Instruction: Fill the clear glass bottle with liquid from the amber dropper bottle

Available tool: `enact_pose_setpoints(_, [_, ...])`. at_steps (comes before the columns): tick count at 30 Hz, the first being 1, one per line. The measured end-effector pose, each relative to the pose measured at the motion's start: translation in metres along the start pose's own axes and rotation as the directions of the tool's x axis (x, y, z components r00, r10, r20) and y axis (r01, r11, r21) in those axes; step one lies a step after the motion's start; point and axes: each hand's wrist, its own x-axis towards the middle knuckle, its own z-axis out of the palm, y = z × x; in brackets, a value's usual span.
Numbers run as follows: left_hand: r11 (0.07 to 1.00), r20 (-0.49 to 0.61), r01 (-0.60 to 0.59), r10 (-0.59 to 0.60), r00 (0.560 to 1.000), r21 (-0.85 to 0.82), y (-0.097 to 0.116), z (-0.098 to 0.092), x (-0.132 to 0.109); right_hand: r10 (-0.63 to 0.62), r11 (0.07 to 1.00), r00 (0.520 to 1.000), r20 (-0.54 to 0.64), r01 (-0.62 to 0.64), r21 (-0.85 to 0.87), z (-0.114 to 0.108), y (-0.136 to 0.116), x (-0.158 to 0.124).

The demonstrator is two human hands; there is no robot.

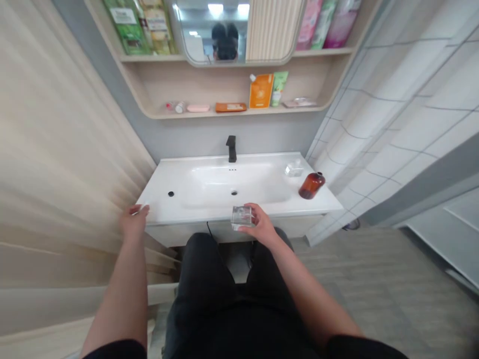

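Note:
My right hand [262, 227] is shut on a clear square glass block [242, 217], holding it just over the front edge of the white washbasin [209, 212]. My left hand [133, 222] rests at the basin's front left corner, fingers on the rim, with nothing visible in it. Toward the right of the counter stand an amber glass bottle [312, 185], lying tilted, and a small clear glass dish [294, 169]. Between my hands and behind the bowl rises a black faucet [231, 148].
A beige curtain [56, 149] hangs along the left, and white tiled wall [404, 124] runs along the right. Above the basin, a wooden shelf [239, 113] holds tubes and small packets, beneath a mirror [209, 35]. My dark-clothed legs sit below the counter.

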Motion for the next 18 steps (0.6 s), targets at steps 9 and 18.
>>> enact_pose_setpoints(9, [0.931, -0.132, -0.054, 0.108, 0.985, 0.36, -0.016, 0.03, 0.007, 0.028, 0.999, 0.999, -0.029, -0.027, 0.021, -0.002, -0.002, 0.008])
enact_pose_setpoints(18, [0.93, -0.189, -0.181, 0.25, 0.95, 0.32, 0.005, 0.019, -0.018, 0.035, 0.999, 0.998, -0.044, -0.033, 0.043, -0.003, -0.004, 0.006])
